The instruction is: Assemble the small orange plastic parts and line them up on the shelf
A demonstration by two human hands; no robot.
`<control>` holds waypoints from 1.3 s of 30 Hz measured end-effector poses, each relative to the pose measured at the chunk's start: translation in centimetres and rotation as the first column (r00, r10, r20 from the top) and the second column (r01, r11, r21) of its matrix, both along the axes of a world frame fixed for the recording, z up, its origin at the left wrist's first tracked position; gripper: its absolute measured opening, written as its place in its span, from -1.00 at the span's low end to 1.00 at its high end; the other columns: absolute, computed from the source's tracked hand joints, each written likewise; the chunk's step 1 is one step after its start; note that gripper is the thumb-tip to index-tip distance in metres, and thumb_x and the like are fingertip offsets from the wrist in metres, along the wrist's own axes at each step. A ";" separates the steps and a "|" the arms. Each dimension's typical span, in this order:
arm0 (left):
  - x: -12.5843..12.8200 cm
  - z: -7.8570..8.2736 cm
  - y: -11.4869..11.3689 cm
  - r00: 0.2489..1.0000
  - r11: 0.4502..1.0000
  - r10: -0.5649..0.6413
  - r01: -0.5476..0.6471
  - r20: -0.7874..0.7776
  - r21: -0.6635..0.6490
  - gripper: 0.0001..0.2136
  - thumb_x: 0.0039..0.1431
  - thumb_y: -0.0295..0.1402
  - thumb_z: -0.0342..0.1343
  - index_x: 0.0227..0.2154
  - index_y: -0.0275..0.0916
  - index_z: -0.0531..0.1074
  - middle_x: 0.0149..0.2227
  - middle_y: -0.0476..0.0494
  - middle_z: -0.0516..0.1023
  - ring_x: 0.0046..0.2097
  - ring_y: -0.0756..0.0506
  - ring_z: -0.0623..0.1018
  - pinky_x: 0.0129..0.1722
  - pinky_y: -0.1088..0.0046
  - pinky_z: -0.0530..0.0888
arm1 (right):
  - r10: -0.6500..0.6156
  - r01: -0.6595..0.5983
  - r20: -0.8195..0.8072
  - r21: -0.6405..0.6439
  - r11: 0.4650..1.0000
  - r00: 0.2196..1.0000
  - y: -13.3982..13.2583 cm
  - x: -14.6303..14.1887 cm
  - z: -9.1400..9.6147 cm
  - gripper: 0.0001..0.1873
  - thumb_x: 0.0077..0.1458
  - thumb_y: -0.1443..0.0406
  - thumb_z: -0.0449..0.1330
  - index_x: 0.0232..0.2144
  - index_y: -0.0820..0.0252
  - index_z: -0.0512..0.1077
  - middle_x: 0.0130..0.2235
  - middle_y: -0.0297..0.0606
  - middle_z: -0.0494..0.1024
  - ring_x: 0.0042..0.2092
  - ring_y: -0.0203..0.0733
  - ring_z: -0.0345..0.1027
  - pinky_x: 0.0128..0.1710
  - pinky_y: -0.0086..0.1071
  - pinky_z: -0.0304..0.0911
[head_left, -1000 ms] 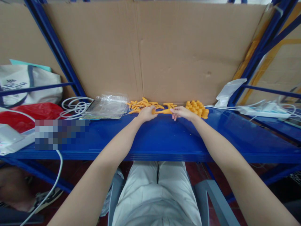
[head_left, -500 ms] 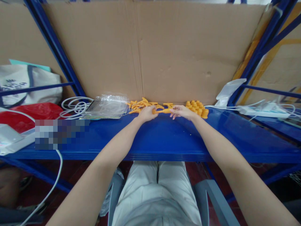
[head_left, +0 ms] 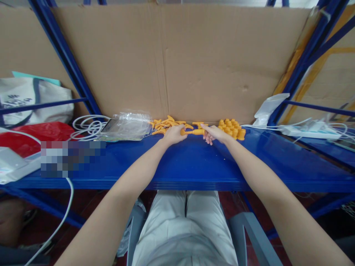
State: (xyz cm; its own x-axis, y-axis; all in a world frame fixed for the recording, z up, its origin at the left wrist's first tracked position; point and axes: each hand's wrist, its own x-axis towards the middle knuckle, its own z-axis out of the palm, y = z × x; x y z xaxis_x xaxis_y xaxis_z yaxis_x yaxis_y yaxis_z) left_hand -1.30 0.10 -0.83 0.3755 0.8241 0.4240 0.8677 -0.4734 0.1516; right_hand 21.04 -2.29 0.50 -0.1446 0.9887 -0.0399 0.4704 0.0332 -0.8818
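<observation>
An orange plastic piece with a narrow neck and a ribbed, thicker part (head_left: 197,132) lies level between my hands, just above the blue tabletop. My left hand (head_left: 174,135) is closed on its left end, where a rounded orange part shows at the fingertips. Around the right end, the thumb and fingers of my right hand (head_left: 214,133) are closed. Behind my left hand is a heap of loose orange plastic pieces (head_left: 169,120), some with dark chain-like bits. Rows of orange cup-shaped pieces (head_left: 231,128) stand just right of my right hand.
Clear plastic bags (head_left: 129,125) lie left of the heap, beside coiled white cable (head_left: 90,127) and a red bag (head_left: 36,135). A cardboard panel (head_left: 194,62) closes off the back. Blue metal posts (head_left: 66,55) rise at both sides. On the right is a white power strip (head_left: 310,131).
My right hand has turned, its fingers now curled lower beneath the orange piece. More of the ribbed part shows between the hands. My left hand has stayed nearly still.
</observation>
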 end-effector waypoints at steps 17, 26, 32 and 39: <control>-1.0 0.1 0.5 0.999 0.999 0.039 -0.039 0.031 0.008 -0.67 0.21 -0.29 0.20 0.02 -0.21 0.56 -0.03 -0.22 0.66 0.05 -0.25 0.61 0.06 0.28 0.51 | 0.003 -0.396 0.581 0.550 0.735 0.814 2.2 0.9 -1.3 -0.42 0.11 0.41 0.28 0.21 0.16 0.46 0.21 -0.05 0.53 0.14 -0.02 0.50 0.17 -0.11 0.37; -1.2 -0.8 2.1 0.969 0.997 -0.024 0.005 0.246 0.079 -0.49 0.28 -0.21 0.15 0.25 -0.20 0.29 0.03 -0.25 0.62 0.02 -0.21 0.62 0.03 0.23 0.53 | -0.245 -0.282 0.592 0.656 0.700 0.768 1.8 1.3 -0.4 -0.58 0.22 0.33 0.21 0.13 0.20 0.50 0.08 0.00 0.60 0.11 0.06 0.49 0.22 0.02 0.27; -1.8 -1.7 3.3 0.995 0.997 -0.063 0.059 0.074 0.053 -0.56 0.29 -0.29 0.07 0.20 -0.29 0.37 0.23 -0.35 0.49 0.27 -0.23 0.45 0.29 0.19 0.37 | -0.500 -0.091 0.651 0.655 0.750 0.571 1.3 2.2 0.1 -0.60 0.30 0.31 0.07 0.12 0.29 0.46 0.09 0.12 0.57 0.16 0.15 0.43 0.37 0.24 -0.12; -1.3 -2.4 3.4 0.986 0.989 0.008 -0.033 -0.169 -0.143 -0.50 0.41 -0.25 -0.12 0.36 -0.16 0.24 0.45 -0.27 0.20 0.45 -0.25 0.19 0.41 -0.07 0.09 | -0.556 -0.028 0.728 0.617 0.787 0.402 2.1 2.3 -0.6 -0.59 0.26 0.37 -0.01 0.03 0.39 0.51 -0.02 0.17 0.61 0.07 0.15 0.48 0.38 0.24 -0.26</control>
